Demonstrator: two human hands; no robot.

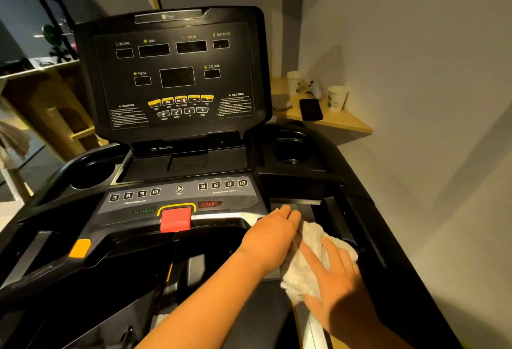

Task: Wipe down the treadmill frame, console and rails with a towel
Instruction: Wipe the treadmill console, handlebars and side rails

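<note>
Wiping the right rail (371, 232) beside the console (177, 71).
Grip: left hand (273, 235) clutches the towel (307, 260); right hand (335, 273) presses flat-fingered; next, probably sliding along the rail.

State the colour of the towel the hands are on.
The towel is white, shown in the head view.
</note>
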